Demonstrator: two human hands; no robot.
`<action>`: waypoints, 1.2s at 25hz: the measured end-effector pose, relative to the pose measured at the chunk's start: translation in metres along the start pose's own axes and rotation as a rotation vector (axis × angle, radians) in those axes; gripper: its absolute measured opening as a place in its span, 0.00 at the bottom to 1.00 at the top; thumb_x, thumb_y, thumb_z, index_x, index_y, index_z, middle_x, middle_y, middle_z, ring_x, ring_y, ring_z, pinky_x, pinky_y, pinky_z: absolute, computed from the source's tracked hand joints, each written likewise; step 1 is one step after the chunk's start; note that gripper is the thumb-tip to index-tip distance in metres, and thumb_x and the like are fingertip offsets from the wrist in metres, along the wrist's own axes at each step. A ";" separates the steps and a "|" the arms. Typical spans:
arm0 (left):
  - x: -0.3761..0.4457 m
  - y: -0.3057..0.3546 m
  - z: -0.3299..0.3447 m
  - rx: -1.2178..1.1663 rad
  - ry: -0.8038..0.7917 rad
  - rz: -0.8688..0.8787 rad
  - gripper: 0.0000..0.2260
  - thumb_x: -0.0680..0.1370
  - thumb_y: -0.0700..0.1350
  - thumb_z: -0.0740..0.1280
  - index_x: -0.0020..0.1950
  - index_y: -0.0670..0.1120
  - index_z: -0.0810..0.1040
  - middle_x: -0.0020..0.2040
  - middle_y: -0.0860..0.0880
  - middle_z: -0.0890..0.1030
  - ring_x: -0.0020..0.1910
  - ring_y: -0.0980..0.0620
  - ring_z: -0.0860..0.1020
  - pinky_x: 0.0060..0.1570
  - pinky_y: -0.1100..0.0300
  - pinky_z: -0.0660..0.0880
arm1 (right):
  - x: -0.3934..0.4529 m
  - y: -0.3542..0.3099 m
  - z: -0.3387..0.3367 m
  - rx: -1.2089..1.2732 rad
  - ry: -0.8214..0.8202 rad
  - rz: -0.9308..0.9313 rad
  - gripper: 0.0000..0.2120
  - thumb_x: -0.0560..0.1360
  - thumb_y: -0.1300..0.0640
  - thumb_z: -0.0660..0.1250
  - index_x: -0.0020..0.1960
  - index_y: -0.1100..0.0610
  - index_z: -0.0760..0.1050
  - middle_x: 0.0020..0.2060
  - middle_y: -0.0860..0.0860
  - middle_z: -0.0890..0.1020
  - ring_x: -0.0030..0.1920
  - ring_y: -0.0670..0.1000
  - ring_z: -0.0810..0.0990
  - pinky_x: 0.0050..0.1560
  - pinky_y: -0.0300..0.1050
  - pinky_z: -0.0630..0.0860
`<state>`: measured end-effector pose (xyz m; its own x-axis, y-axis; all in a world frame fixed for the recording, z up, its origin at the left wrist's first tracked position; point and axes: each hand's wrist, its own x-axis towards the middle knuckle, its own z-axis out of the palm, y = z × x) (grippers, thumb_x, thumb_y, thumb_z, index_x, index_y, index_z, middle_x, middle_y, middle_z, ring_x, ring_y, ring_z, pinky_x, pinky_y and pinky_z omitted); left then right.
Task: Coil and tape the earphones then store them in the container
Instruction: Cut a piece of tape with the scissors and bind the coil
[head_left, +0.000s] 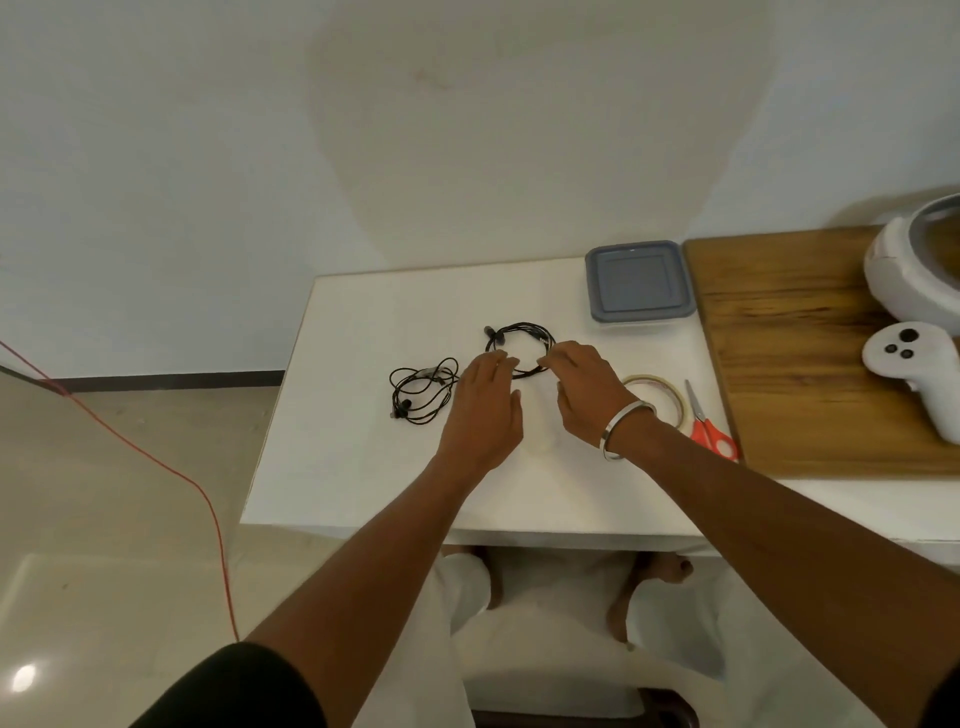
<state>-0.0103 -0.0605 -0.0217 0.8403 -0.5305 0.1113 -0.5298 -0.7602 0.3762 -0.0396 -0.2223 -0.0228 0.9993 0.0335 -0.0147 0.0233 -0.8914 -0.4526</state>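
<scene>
A black pair of earphones wound into a neat ring (519, 332) lies on the white table (337, 467). My left hand (485, 410) touches the ring's near left side with its fingertips. My right hand (584, 387), with a metal bangle on the wrist, pinches the ring's right side. A second pair of black earphones (422, 391) lies loose and tangled to the left. The grey-lidded container (638, 280) stands shut at the table's back right. A roll of clear tape (665, 397) lies just right of my right wrist.
Red-handled scissors (707, 423) lie beside the tape. A wooden board (810, 353) to the right carries a white headset (917, 260) and a white controller (914, 364). A red cable (156, 457) runs across the floor at the left. My feet show under the table.
</scene>
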 end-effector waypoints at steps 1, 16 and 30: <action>-0.001 0.008 0.003 -0.013 -0.006 0.013 0.19 0.78 0.39 0.62 0.69 0.39 0.70 0.68 0.41 0.72 0.69 0.44 0.68 0.71 0.50 0.63 | -0.004 0.004 -0.003 -0.002 0.001 0.013 0.22 0.74 0.67 0.60 0.67 0.59 0.67 0.65 0.56 0.70 0.65 0.56 0.67 0.66 0.47 0.65; -0.006 0.080 0.045 -0.145 -0.186 -0.007 0.21 0.81 0.44 0.61 0.74 0.42 0.64 0.71 0.44 0.68 0.70 0.46 0.67 0.69 0.54 0.64 | -0.064 0.062 -0.029 -0.096 -0.016 0.192 0.19 0.76 0.58 0.63 0.67 0.56 0.67 0.63 0.54 0.70 0.63 0.55 0.68 0.63 0.48 0.67; -0.001 0.080 0.061 -0.351 -0.267 -0.193 0.20 0.79 0.39 0.64 0.71 0.42 0.68 0.65 0.43 0.72 0.65 0.46 0.69 0.66 0.56 0.67 | -0.076 0.068 -0.017 -0.164 -0.113 0.203 0.07 0.77 0.52 0.62 0.54 0.50 0.75 0.53 0.47 0.78 0.57 0.51 0.72 0.56 0.49 0.61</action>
<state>-0.0603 -0.1436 -0.0478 0.8362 -0.5050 -0.2140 -0.2578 -0.7062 0.6594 -0.1130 -0.2928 -0.0368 0.9748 -0.1109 -0.1935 -0.1633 -0.9459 -0.2805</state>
